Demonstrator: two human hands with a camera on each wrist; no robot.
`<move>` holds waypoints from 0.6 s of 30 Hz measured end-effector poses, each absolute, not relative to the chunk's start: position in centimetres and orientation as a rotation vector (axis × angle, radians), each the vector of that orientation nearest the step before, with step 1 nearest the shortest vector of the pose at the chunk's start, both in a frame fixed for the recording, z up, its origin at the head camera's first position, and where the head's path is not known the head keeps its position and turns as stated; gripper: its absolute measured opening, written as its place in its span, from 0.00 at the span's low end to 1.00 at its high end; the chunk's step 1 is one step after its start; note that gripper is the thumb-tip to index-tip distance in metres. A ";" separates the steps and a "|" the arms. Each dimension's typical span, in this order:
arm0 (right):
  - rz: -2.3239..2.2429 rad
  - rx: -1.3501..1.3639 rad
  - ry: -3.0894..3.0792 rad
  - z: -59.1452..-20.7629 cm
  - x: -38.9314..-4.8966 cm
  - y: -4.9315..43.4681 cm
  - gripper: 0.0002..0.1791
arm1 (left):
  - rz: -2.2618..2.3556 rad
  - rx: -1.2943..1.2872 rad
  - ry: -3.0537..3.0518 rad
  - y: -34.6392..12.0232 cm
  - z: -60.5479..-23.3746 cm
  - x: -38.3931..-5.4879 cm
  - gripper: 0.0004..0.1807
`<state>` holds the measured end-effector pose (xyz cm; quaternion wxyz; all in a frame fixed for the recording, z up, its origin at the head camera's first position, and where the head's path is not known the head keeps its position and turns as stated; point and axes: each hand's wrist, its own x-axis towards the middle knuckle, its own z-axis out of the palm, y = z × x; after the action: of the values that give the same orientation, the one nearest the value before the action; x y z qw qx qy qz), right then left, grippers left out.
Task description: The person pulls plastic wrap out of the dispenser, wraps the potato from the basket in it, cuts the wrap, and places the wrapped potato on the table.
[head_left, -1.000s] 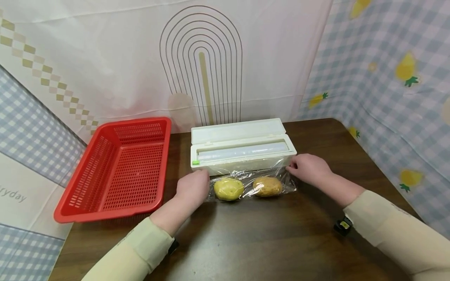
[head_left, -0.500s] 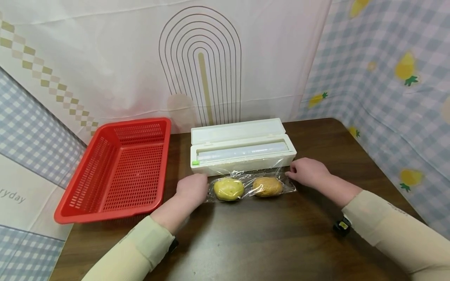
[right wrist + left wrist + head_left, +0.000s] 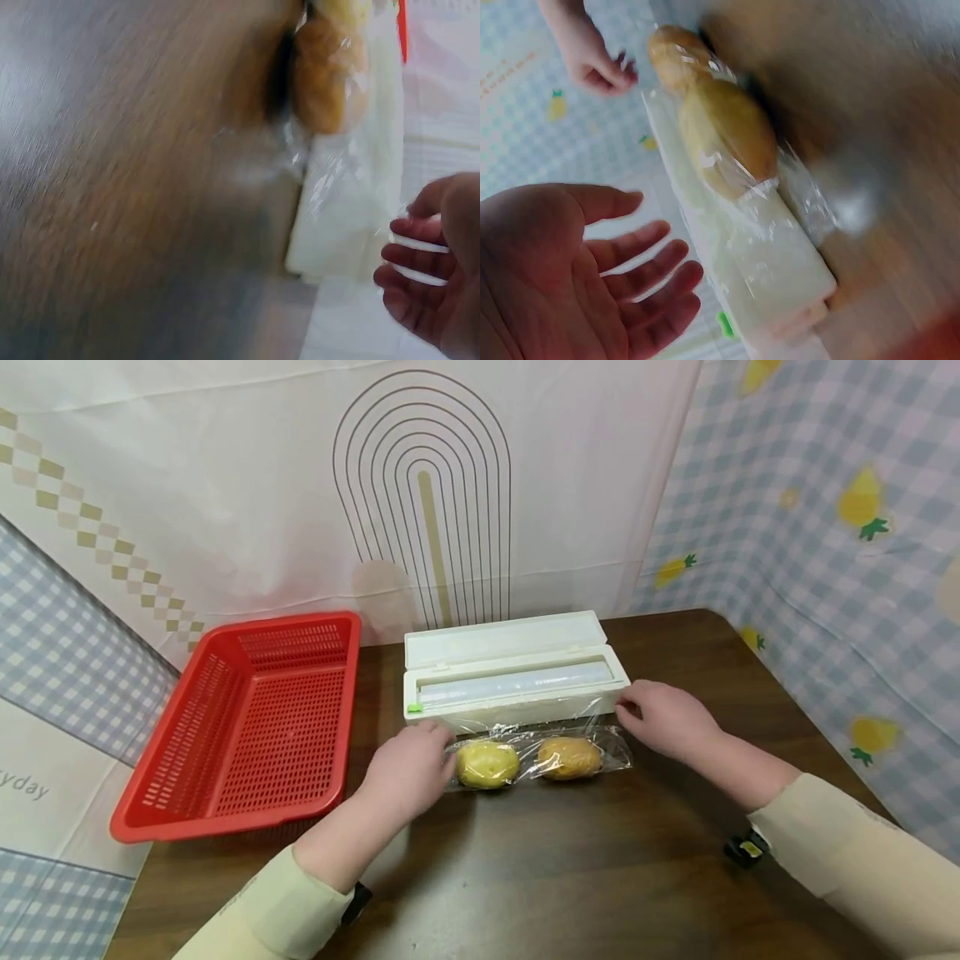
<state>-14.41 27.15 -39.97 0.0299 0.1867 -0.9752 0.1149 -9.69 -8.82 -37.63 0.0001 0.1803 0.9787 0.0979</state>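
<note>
Two potatoes, a yellow one (image 3: 487,764) and a browner one (image 3: 570,757), lie side by side on the table under a sheet of clear cling film (image 3: 529,752). The film runs back to a white cling film box (image 3: 517,703), whose lid (image 3: 506,641) is raised; a film roll (image 3: 517,683) lies inside. My left hand (image 3: 411,766) is at the film's left end, its fingers relaxed and spread in the left wrist view. By the box's right front corner is my right hand (image 3: 667,717); thumb and loosely bent fingers stand apart, nothing held.
A red perforated basket (image 3: 345,760) stands on the left of the brown wooden table (image 3: 540,877). A green slider (image 3: 415,707) sits at the box's left end. Patterned cloth (image 3: 285,485) hangs behind the table and along its right side.
Both hands have loosened: the left fingers have come off the film's end and spread, and the right hand has opened and shifted slightly up toward the box corner. Film and potatoes stay put.
</note>
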 end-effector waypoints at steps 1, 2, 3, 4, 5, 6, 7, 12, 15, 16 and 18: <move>0.361 0.642 -2.973 -39.8 -14.1 26.8 0.05 | 0.311 0.639 3.067 -8.6 -37.7 -9.5 0.14; 0.366 0.713 -2.943 -39.7 -13.8 26.4 0.06 | 0.306 0.703 3.055 -8.3 -37.7 -9.4 0.16; 0.371 0.786 -2.917 -39.7 -13.6 26.0 0.08 | 0.296 0.760 3.043 -8.0 -37.8 -9.3 0.18; 0.365 0.857 -2.894 -39.7 -13.3 25.5 0.10 | 0.281 0.804 3.033 -7.8 -38.0 -9.3 0.20; 0.353 0.920 -2.880 -39.8 -13.1 25.1 0.12 | 0.268 0.835 3.021 -7.5 -38.1 -9.2 0.22; 0.339 0.974 -2.868 -39.8 -12.8 24.7 0.14 | 0.249 0.857 3.011 -7.3 -38.3 -9.3 0.23; 0.321 1.024 -2.860 -39.9 -12.7 24.3 0.16 | 0.223 0.871 3.003 -7.1 -38.5 -9.4 0.24; 0.233 1.167 -2.855 -40.4 -12.2 22.9 0.23 | 0.125 0.868 2.964 -6.4 -39.6 -9.8 0.26; 0.224 1.194 -2.868 -40.8 -12.2 22.6 0.25 | 0.100 0.870 2.962 -6.2 -40.0 -9.9 0.24; 0.221 1.195 -2.874 -40.9 -12.2 22.6 0.25 | 0.095 0.869 2.963 -6.1 -40.0 -10.0 0.24; 0.219 1.191 -2.886 -41.0 -12.2 22.5 0.26 | 0.101 0.871 2.966 -6.1 -40.0 -10.0 0.23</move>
<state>-12.24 22.53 -41.02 0.0061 0.3805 -0.9221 0.0701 -10.00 -6.06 -39.97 0.0246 0.2815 0.9587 0.0328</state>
